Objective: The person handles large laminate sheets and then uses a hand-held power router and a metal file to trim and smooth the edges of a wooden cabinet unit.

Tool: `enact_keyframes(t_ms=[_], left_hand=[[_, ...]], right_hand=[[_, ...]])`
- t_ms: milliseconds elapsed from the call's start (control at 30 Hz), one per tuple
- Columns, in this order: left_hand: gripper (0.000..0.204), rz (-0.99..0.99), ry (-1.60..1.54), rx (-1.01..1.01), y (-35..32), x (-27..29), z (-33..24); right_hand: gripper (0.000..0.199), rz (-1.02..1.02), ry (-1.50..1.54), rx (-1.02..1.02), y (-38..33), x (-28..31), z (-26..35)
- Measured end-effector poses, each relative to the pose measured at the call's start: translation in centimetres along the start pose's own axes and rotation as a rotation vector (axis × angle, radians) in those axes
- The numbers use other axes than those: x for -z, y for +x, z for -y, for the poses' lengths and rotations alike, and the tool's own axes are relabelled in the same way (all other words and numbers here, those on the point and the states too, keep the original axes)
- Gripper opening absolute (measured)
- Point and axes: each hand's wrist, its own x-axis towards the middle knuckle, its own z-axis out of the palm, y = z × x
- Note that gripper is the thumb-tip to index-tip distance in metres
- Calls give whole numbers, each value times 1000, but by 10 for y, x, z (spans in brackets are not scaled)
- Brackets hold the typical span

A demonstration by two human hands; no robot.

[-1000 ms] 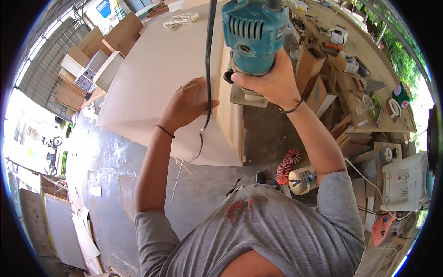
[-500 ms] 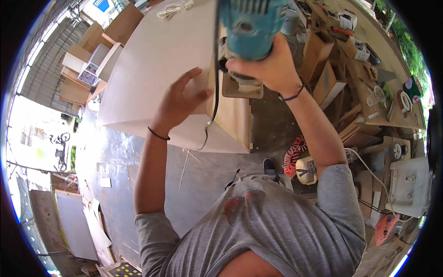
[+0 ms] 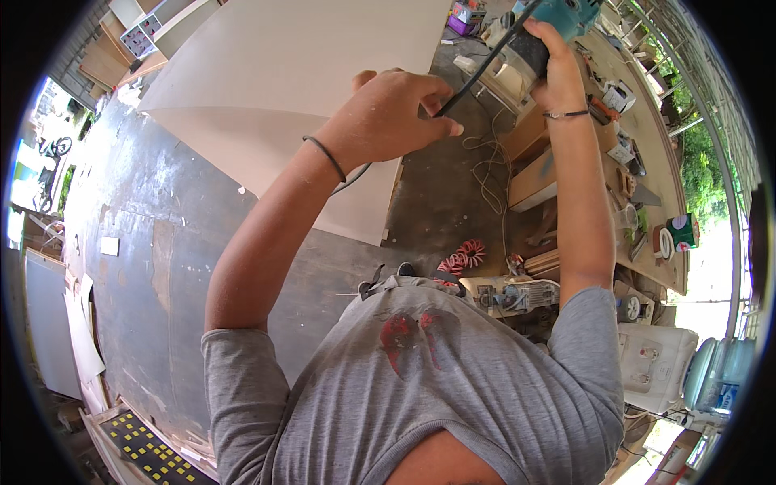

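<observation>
Both hands are up over the pale board (image 3: 307, 89): the right hand (image 3: 558, 73) has its fingers wrapped round the teal router (image 3: 537, 36), held above the gap between board and tabletop (image 3: 647, 137), while the left hand (image 3: 388, 113) pinches the black cord (image 3: 477, 69) clear. Judging by this, the tool is being carried, not cutting; setting it down calls for slack cord. Dark dusty floor (image 3: 162, 242) below, cluttered open workshop around.

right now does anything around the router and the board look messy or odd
Yes. The black power cord runs from the teal router through the left hand, over the pale board. More loose cable lies tangled on the floor beside the workbench.
</observation>
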Motion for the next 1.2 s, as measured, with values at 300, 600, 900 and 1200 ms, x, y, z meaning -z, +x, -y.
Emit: enact_keyframes(t_ms=[300, 600, 900, 1200], left_hand=[[22, -45, -214, 50, -5, -7, -2], [17, -251, -457, -1, -31, -2, -37], [21, -529, -251, 226, -31, 28, 18], [29, -413, -194, 287, -14, 19, 46]], right_hand=[[28, -29, -51, -14, -5, -4, 4], [30, 59, -39, 51, -33, -32, 14], [42, 128, -465, 404, -36, -67, -13], [47, 156, -531, 454, -33, -95, -16]])
